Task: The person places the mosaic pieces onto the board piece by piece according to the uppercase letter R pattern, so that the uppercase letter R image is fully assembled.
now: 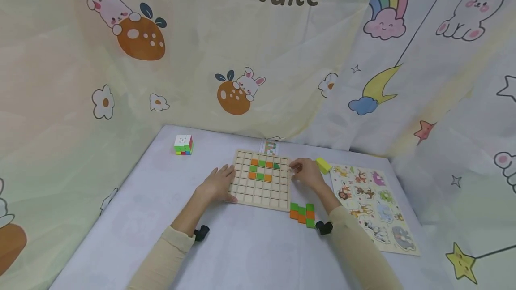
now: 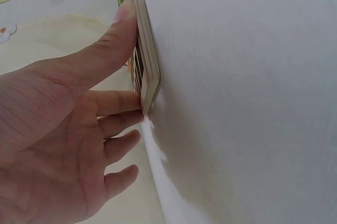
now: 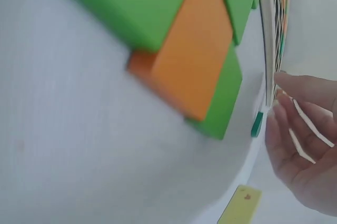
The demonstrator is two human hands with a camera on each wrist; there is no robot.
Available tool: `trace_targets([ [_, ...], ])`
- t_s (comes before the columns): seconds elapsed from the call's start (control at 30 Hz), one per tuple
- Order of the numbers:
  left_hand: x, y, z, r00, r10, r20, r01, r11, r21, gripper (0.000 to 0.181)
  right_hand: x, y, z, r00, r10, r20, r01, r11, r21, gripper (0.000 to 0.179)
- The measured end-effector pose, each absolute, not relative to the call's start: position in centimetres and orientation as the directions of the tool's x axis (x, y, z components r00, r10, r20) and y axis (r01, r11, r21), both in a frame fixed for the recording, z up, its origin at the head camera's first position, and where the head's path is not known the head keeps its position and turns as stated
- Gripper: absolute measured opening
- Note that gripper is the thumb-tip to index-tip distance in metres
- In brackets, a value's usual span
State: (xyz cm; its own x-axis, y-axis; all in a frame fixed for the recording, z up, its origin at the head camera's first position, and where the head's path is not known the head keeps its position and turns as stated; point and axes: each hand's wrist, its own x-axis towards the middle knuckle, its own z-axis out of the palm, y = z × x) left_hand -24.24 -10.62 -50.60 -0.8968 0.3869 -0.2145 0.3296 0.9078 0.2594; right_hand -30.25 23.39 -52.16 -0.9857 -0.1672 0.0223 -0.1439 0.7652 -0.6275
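While the left hand [image 1: 217, 185] is touching the grid board [image 1: 258, 194] on the table [image 1: 153, 182], fingers loosely extended, right hand [image 1: 308, 172] is hanging by the board's right edge — can't tell if it's pinching anything

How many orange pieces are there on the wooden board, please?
4. Upper row: left orange piece, right orange piece. Lower row: another left orange piece, another right orange piece. None appears hidden.
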Motion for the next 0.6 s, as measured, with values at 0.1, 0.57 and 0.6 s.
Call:
trace_targets([
  [0.1, -24.3, -10.6, -50.6, -0.897, 0.387, -0.214, 0.331, 0.908, 0.257, 0.108, -30.3, 23.8, -52.3, -0.991, -0.136, 0.004, -0.112, 0.802, -0.587, 0.04],
  [0.57, -24.2, -10.5, -50.7, -0.901, 0.373, -0.223, 0.312, 0.913, 0.263, 0.109, -30.3, 25.0, -52.7, -1.0, -0.014, 0.015, -0.02, 0.83, -0.557, 0.028],
  [0.6, -24.2, -10.5, -50.6, -0.901, 0.372, -0.222, 0.311, 0.913, 0.265, 0.109, -30.3, 25.1, -52.7, -1.0, -0.014, 0.019, -0.023, 0.829, -0.558, 0.026],
])
